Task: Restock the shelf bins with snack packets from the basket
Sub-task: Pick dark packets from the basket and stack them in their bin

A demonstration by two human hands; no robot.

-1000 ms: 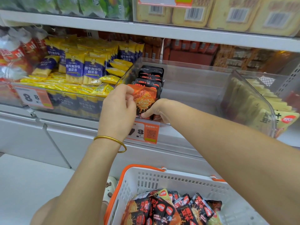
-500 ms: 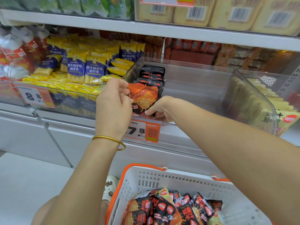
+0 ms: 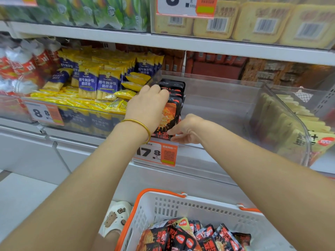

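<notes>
The fingers of our left hand point(image 3: 147, 105) curl over the top of the front packet point(image 3: 169, 119); our right hand point(image 3: 187, 130) pinches its lower edge. This packet stands upright in the clear bin point(image 3: 217, 98), above the basket point(image 3: 181, 205).

Right of your grip on the front packet point(image 3: 169, 116), the clear bin point(image 3: 217, 105) lay open up to its curved divider point(image 3: 275, 120). Left, yellow packets point(image 3: 108, 84) crowded close; behind stood the packet row point(image 3: 174, 86); the upper shelf point(image 3: 199, 45) capped overhead.
</notes>
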